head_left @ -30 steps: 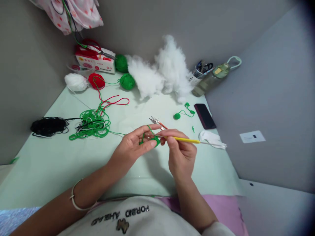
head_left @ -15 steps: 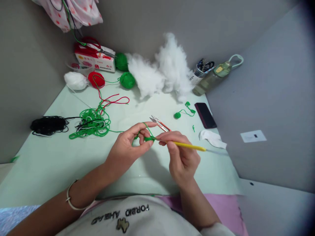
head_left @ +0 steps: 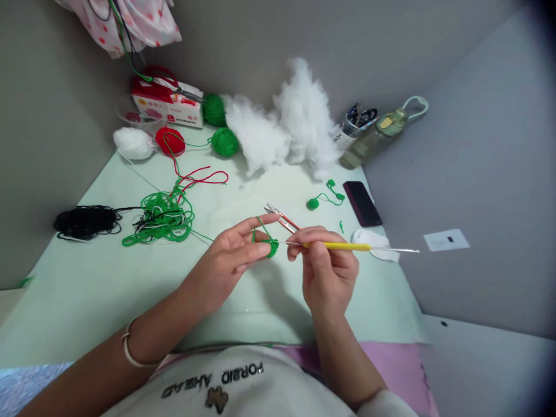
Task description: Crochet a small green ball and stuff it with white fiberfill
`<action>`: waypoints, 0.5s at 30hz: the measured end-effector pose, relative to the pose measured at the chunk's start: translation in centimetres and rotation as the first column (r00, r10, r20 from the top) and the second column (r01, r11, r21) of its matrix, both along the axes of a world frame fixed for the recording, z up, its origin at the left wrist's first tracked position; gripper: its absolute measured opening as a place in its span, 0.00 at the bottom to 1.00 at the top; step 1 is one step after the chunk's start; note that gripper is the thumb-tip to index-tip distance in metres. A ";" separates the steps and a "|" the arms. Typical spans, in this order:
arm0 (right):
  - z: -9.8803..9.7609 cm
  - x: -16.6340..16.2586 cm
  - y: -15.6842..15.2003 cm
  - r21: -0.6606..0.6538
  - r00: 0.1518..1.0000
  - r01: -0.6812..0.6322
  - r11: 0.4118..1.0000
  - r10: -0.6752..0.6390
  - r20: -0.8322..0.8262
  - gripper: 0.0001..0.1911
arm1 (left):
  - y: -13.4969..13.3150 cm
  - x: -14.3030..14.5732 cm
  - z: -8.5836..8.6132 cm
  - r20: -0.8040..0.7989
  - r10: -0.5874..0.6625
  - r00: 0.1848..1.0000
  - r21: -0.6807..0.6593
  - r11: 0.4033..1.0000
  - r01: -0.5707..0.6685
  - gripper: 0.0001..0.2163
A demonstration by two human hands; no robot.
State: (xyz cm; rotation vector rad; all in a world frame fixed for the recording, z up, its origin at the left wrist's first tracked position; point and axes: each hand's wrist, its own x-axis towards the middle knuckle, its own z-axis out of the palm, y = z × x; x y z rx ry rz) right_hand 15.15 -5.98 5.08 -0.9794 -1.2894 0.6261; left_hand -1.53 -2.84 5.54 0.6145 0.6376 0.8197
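Note:
My left hand (head_left: 237, 246) pinches a small green crochet piece (head_left: 272, 248) between thumb and fingers. Green yarn runs over its raised index finger and down to the piece. In my right hand (head_left: 328, 266) is a crochet hook (head_left: 343, 247) with a yellow handle, gripped like a pencil and held nearly level. The hook's thin metal tip reaches left to the upper edge of the green piece; its other metal end sticks out to the right. Just behind the hands, thread snips (head_left: 284, 220) with orange-red handles lie on the table, partly covered by my right fingers.
A tangle of green yarn (head_left: 167, 214) and a black yarn bundle (head_left: 87, 221) lie left. White stuffing (head_left: 304, 121), green yarn balls (head_left: 225, 142) and a red one (head_left: 170, 142) sit at the back. Rightward are a phone (head_left: 362, 204), a bottle (head_left: 373, 139) and small green crocheted pieces (head_left: 313, 204).
My right hand has shifted slightly right, levelling the hook. My left thumb and fingers have straightened around the green piece, which now shows more plainly at their tips.

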 end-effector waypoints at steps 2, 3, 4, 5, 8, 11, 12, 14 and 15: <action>-0.2 -0.2 0.2 -0.022 0.999 -0.032 0.999 0.033 0.041 0.08 | -0.2 0.2 -0.1 -0.026 0.004 1.000 0.055 0.998 -0.003 0.20; -0.3 -0.3 0.2 -0.016 0.997 -0.023 1.000 0.024 0.077 0.08 | -0.3 0.3 -0.1 -0.041 0.017 0.999 0.081 0.997 -0.014 0.20; -0.5 -0.4 0.1 0.000 0.993 -0.007 1.000 0.007 0.115 0.09 | -0.4 0.5 -0.2 -0.059 0.042 0.997 0.104 0.994 -0.035 0.19; -0.7 -0.5 0.0 0.020 0.988 0.009 1.000 -0.012 0.157 0.10 | -0.5 0.6 -0.2 -0.076 0.070 0.995 0.118 0.991 -0.061 0.18; -1.1 -0.6 -0.5 0.143 0.923 0.069 0.987 -0.117 0.366 0.15 | -0.7 1.0 -0.2 -0.083 0.119 0.989 0.097 0.989 -0.110 0.20; -1.2 -0.3 -0.6 0.270 0.819 0.066 0.961 -0.207 0.535 0.19 | -0.6 0.9 -0.1 0.000 0.030 1.000 -0.047 0.998 -0.030 0.19; -1.1 -0.2 -0.6 0.278 0.825 0.066 0.958 -0.210 0.525 0.18 | -0.4 0.8 -0.1 0.039 0.001 0.999 -0.100 0.995 0.003 0.17; -0.7 0.0 -0.4 0.228 0.898 0.105 0.968 -0.191 0.397 0.14 | -0.2 0.6 -0.1 0.100 -0.009 0.995 -0.165 0.986 0.025 0.15; -0.6 0.0 -0.3 0.170 0.939 0.122 0.978 -0.169 0.301 0.12 | 0.0 0.4 -0.1 0.109 0.007 0.994 -0.170 0.985 0.012 0.14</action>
